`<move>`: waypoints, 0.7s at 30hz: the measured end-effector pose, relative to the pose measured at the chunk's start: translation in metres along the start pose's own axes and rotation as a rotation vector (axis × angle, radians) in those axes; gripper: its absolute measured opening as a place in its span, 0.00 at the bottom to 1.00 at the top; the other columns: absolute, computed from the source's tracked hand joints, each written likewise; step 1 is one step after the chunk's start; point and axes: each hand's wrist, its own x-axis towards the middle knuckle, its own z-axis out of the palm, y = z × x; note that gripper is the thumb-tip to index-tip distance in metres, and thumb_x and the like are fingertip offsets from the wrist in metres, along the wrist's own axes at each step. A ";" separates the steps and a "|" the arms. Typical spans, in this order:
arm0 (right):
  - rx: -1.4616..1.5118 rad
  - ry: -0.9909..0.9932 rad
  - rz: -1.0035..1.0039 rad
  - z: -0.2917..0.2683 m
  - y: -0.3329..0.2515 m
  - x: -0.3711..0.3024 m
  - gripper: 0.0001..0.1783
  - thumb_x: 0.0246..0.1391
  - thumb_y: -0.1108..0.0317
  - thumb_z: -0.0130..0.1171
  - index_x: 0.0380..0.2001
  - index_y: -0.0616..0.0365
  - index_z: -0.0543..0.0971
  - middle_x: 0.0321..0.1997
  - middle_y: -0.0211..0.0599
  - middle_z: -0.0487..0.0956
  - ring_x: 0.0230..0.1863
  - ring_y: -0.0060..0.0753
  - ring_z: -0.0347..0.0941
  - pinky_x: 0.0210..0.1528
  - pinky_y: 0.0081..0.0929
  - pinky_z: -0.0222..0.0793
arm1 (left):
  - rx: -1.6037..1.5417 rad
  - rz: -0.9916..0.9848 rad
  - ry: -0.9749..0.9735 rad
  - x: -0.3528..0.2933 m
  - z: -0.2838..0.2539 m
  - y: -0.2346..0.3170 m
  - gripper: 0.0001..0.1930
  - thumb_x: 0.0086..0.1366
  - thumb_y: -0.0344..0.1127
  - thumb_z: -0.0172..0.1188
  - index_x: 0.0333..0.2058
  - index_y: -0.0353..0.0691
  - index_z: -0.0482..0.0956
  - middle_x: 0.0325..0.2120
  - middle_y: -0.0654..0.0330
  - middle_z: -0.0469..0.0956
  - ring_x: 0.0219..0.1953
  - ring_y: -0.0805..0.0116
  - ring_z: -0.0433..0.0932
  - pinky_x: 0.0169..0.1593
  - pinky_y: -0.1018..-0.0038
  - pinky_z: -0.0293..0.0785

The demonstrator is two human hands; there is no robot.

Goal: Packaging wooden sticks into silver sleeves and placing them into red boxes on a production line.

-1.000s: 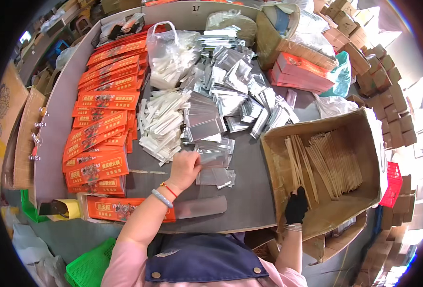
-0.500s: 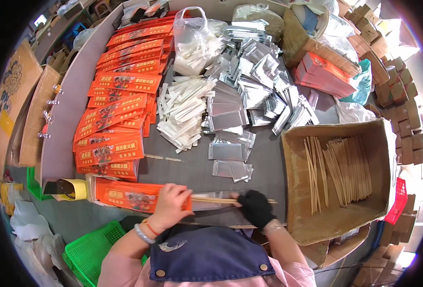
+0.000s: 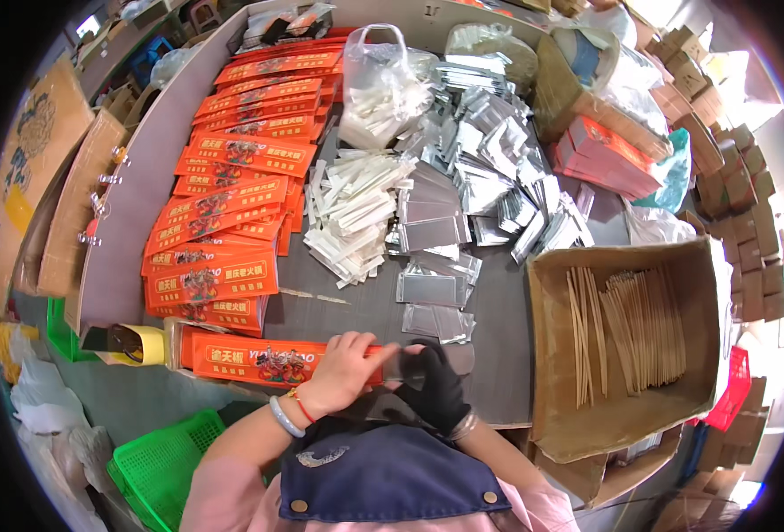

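Note:
My left hand (image 3: 343, 371) is closed on the right end of an orange printed paper sleeve (image 3: 254, 358), which lies lengthwise along the near table edge. My right hand (image 3: 429, 388), in a black fingerless glove, is curled close to that same end, its fingertips partly blurred; what they pinch cannot be made out. A clear plastic strip (image 3: 460, 358) shows just past the gloved hand. Left of the sleeve sits a yellow-banded holder (image 3: 148, 344).
Overlapping orange sleeves (image 3: 210, 275) cover the table's left. White paper-wrapped strips (image 3: 356, 213) and silvery clear packets (image 3: 432, 217) are heaped mid-table. At right, a cardboard box (image 3: 547, 355) holds wooden chopsticks (image 3: 649, 328). A green basket (image 3: 166, 461) stands below at left.
The chopsticks that stuck out between my hands no longer show. My right hand has moved left to the sleeve's end, and my left hand has shifted slightly right. The view has shifted a little.

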 end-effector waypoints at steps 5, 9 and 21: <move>-0.833 -0.184 -0.169 -0.044 -0.003 -0.002 0.36 0.35 0.44 0.72 0.45 0.53 0.74 0.41 0.38 0.74 0.44 0.41 0.72 0.49 0.41 0.63 | 0.092 0.118 -0.288 0.014 -0.042 -0.001 0.13 0.39 0.33 0.67 0.29 0.47 0.78 0.36 0.57 0.73 0.40 0.55 0.72 0.42 0.60 0.69; -0.794 0.202 -0.110 -0.077 -0.003 -0.012 0.34 0.33 0.52 0.76 0.43 0.56 0.74 0.38 0.39 0.76 0.42 0.48 0.73 0.46 0.42 0.65 | 0.151 0.046 0.105 0.025 -0.105 -0.072 0.11 0.42 0.26 0.64 0.28 0.40 0.76 0.40 0.52 0.72 0.44 0.49 0.71 0.46 0.59 0.70; -1.019 -0.111 -0.114 -0.072 -0.027 -0.020 0.37 0.37 0.44 0.71 0.47 0.53 0.74 0.46 0.37 0.75 0.50 0.41 0.69 0.60 0.48 0.51 | -0.150 -0.589 0.221 -0.050 0.021 -0.024 0.48 0.43 0.55 0.75 0.59 0.34 0.67 0.61 0.48 0.63 0.66 0.44 0.55 0.68 0.42 0.39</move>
